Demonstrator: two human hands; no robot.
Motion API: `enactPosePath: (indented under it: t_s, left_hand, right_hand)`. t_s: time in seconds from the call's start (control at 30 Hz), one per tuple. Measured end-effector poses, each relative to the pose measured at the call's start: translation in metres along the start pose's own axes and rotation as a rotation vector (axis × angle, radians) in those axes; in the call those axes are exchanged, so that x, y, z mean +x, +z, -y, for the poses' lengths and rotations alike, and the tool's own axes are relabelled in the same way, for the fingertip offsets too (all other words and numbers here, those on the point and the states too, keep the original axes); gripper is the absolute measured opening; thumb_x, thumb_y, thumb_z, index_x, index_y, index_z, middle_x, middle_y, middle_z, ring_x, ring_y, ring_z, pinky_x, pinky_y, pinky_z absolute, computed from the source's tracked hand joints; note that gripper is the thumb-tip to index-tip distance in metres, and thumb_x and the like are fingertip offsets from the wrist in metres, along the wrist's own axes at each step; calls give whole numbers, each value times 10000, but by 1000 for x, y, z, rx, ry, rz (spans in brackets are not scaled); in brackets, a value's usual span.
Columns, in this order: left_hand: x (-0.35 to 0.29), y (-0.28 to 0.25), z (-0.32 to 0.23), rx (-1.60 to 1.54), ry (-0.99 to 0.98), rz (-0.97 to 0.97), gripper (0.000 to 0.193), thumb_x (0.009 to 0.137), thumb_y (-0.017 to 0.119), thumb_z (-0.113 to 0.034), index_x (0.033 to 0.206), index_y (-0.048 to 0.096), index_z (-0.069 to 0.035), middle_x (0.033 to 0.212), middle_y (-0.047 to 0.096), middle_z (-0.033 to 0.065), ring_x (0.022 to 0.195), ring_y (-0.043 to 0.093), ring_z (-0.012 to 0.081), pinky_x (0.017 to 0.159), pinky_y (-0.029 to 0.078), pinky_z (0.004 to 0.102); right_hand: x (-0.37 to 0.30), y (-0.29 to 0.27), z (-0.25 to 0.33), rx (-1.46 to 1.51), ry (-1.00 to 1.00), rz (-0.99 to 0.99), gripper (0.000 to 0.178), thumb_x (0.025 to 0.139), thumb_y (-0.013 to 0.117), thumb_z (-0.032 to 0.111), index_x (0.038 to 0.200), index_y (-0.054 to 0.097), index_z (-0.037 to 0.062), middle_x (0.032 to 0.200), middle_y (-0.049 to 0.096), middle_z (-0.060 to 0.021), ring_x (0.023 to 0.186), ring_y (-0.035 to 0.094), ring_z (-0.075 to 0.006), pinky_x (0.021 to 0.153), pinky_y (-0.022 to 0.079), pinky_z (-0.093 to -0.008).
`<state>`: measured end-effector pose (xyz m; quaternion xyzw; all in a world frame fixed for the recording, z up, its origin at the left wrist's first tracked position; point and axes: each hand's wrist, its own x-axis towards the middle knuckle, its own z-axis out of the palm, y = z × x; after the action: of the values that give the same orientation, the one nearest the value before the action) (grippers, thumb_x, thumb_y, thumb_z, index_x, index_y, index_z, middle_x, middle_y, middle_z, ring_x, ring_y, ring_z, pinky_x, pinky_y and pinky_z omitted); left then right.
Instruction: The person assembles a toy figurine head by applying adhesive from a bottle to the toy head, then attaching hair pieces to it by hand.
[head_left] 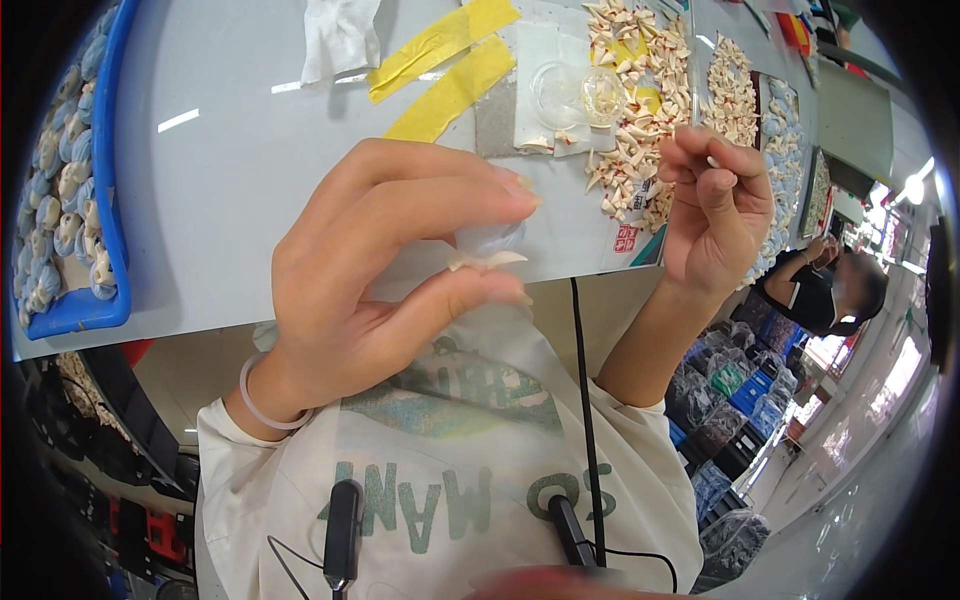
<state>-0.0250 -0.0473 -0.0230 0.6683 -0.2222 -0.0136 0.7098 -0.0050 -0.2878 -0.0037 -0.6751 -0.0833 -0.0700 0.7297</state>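
Above near tabletop (250, 200) | left hand (390, 270) pinches small white curved piece (487, 260) by its ends | right hand (715, 205) nips tiny white bit (712, 161) | piece looks light, thin, brittle

left hand (380, 270) raised mid-frame, palm turned toward right, wrist bent, thin pale band around wrist. thumb and forefinger extended and drawn toward each other, tips nearly closed in pinch; other fingers curled loosely behind forefinger. right hand (715, 215) raised higher, to right of left hand, well apart from it. fingers folded inward, tips bunched against thumb in tight pinch. right forearm bare, rising steeply from short sleeve; elbow bent.
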Motion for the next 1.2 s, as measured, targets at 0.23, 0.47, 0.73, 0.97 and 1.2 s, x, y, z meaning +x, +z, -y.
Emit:
enactPosePath:
  t_s: [0.23,0.47,0.73,0.97,1.2]
  left_hand:
    - [0,-1,2,14,30,6,372,655,705,-43,970,525,40,985,502,177,903,531,228,726,473,279]
    - [0,-1,0,14,30,9,373,649,708,-40,965,526,41,976,508,177,900,531,229,733,470,282]
    - [0,-1,1,26,46,8,372,645,710,-38,960,529,39,979,510,179,887,534,224,719,474,271]
    - [-1,-2,0,-17,14,18,371,645,709,-31,961,528,42,986,501,181,890,533,220,702,482,265]
    - [-1,-4,1,-45,-17,15,367,653,703,-27,963,521,42,983,496,178,856,553,212,695,501,275]
  right_hand:
    - [-8,10,0,331,161,11,184,806,544,54,959,547,-48,832,581,-171,677,558,-216,602,444,-296]
    - [-11,16,-1,283,133,31,206,801,533,49,999,527,-4,729,521,-100,629,453,-162,578,369,-265]
    - [-18,13,-6,255,103,26,242,729,662,110,902,509,38,735,545,-98,618,482,-151,543,389,-240]
    - [-20,12,-4,147,78,1,272,729,673,159,884,503,14,685,565,-101,558,525,-151,429,412,-224]
    - [-17,14,-1,121,128,-75,216,830,557,189,882,465,1,610,555,-118,492,519,-161,433,425,-238]
